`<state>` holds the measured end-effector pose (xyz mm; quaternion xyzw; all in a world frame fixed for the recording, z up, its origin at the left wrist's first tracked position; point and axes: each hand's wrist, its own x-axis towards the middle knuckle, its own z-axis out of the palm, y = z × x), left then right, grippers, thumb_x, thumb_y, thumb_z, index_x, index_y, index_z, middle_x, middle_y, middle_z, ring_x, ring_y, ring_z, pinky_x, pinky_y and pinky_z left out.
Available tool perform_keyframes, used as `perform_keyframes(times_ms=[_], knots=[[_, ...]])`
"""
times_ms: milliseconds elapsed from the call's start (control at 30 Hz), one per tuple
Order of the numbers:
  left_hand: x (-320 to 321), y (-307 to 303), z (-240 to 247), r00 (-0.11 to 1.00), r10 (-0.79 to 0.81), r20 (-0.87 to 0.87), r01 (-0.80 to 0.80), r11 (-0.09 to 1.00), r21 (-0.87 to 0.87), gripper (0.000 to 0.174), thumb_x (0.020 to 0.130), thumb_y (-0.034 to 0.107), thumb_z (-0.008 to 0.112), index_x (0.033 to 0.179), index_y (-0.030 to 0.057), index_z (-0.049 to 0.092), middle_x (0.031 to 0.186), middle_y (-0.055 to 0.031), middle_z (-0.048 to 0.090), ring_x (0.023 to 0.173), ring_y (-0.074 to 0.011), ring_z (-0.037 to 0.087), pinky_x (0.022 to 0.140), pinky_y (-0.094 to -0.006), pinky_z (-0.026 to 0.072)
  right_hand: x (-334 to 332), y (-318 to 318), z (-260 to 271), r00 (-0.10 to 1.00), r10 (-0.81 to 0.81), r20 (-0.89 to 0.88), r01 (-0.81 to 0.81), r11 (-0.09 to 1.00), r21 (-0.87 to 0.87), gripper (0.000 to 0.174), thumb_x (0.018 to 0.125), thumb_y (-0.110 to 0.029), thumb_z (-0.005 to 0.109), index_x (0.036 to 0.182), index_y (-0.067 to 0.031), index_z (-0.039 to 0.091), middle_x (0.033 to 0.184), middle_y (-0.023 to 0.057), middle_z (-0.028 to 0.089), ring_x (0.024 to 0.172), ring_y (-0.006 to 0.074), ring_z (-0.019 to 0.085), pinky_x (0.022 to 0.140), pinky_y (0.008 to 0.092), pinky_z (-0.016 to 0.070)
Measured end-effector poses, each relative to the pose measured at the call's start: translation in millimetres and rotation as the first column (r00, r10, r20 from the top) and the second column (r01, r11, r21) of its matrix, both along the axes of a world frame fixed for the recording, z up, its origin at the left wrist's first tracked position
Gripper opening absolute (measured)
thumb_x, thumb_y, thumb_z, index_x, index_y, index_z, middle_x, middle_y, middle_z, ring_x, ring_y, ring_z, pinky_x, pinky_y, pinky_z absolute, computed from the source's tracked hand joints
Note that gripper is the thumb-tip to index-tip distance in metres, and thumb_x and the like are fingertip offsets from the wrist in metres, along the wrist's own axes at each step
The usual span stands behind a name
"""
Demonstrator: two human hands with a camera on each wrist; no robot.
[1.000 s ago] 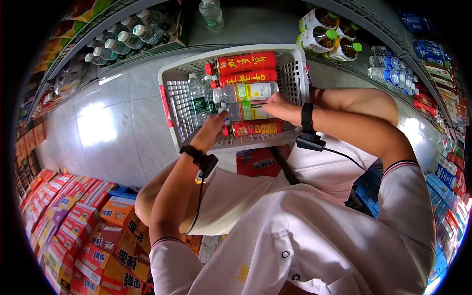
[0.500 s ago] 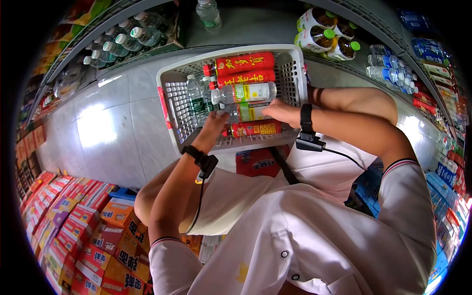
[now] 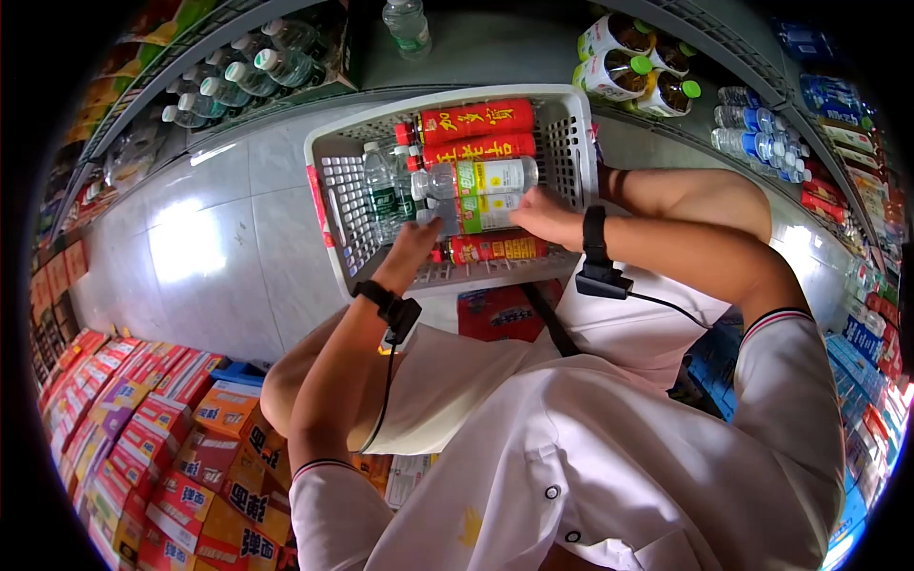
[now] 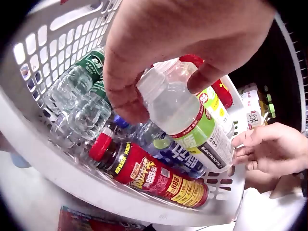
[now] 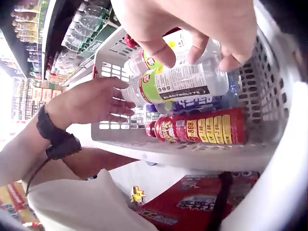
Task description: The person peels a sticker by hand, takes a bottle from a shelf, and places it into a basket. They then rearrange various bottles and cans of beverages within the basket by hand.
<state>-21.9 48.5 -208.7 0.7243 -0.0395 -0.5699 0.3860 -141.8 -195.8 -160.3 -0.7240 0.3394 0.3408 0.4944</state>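
A clear electrolyte drink bottle (image 4: 192, 127) with a green and white label lies across the plastic basket (image 3: 328, 214). At its cap end, my left hand (image 4: 178, 43) holds the neck between curled fingers and thumb. My right hand (image 5: 192, 29) grips the base end with bent fingers, as the right wrist view shows. A similar electrolyte bottle (image 3: 490, 177) lies right beside it. Below it is a red-labelled bottle (image 4: 159, 175), with a blue-labelled bottle (image 4: 185, 161) partly hidden between them. Red bottles (image 3: 476, 122) lie along the far side, and green-labelled water bottles (image 3: 381, 190) at the left end.
Shelves with water bottles (image 3: 228, 86) and a pack of green-capped drinks (image 3: 638, 67) stand beyond the basket. One water bottle (image 3: 407, 30) stands alone on the shelf. Stacked cartons (image 3: 190, 457) line the lower left. Tiled floor (image 3: 219, 247) lies left of the basket.
The held electrolyte bottle has rolled about its length, so a different side of its label faces up. Both hands have shifted only slightly at its ends.
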Motion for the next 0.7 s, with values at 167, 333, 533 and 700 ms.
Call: perform_keyframes(times_ms=[167, 333, 533, 700], knots=[[4.6, -12.4, 21.1, 0.995, 0.078, -0.07, -0.071, 0.993, 0.091, 0.043, 0.089, 0.043, 0.054, 0.107, 0.0042, 0.055, 0.096, -0.0022, 0.056, 0.087, -0.0139, 0.052, 0.073, -0.0307, 0.0424, -0.8, 2.0, -2.4, 1.0, 0.02, 0.024, -0.02, 1.0, 0.019, 0.035, 0.074, -0.024, 0.057, 0.086, 0.0089, 0.06, 0.084, 0.0189, 0.064, 0.077, 0.0291, 0.062, 0.073, 0.0383, 0.0472], [-4.8, -25.2, 30.6, 0.972, 0.226, 0.055, -0.228, 0.973, 0.03, 0.038, 0.084, 0.035, 0.059, 0.093, -0.0011, 0.055, 0.072, -0.0037, 0.053, 0.062, -0.0131, 0.048, 0.055, -0.0309, 0.0394, -0.3, 2.7, 2.7, 0.999, -0.036, 0.039, 0.03, 0.989, 0.145, 0.037, 0.075, -0.022, 0.057, 0.092, 0.0104, 0.059, 0.087, 0.0192, 0.063, 0.083, 0.0267, 0.061, 0.073, 0.0375, 0.0469], [2.8, -21.3, 29.6, 0.997, 0.069, -0.048, -0.063, 0.992, 0.111, 0.041, 0.089, 0.043, 0.054, 0.107, 0.0063, 0.053, 0.103, -0.0025, 0.056, 0.084, -0.0144, 0.053, 0.071, -0.0297, 0.0419, 0.2, -0.5, -1.8, 1.0, -0.022, 0.002, 0.021, 0.983, 0.183, 0.04, 0.076, -0.023, 0.057, 0.097, 0.0108, 0.058, 0.09, 0.0192, 0.063, 0.084, 0.0264, 0.061, 0.074, 0.0364, 0.0472], [-0.1, -11.7, -13.8, 0.996, 0.072, -0.048, -0.059, 0.973, 0.224, 0.039, 0.089, 0.036, 0.057, 0.111, 0.0042, 0.05, 0.104, -0.0064, 0.057, 0.079, -0.0162, 0.06, 0.066, -0.0289, 0.047, 0.3, 0.2, 4.2, 0.999, -0.008, 0.032, 0.003, 0.989, 0.151, 0.039, 0.076, -0.024, 0.056, 0.094, 0.011, 0.059, 0.085, 0.0185, 0.063, 0.08, 0.0254, 0.061, 0.071, 0.0369, 0.0476]])
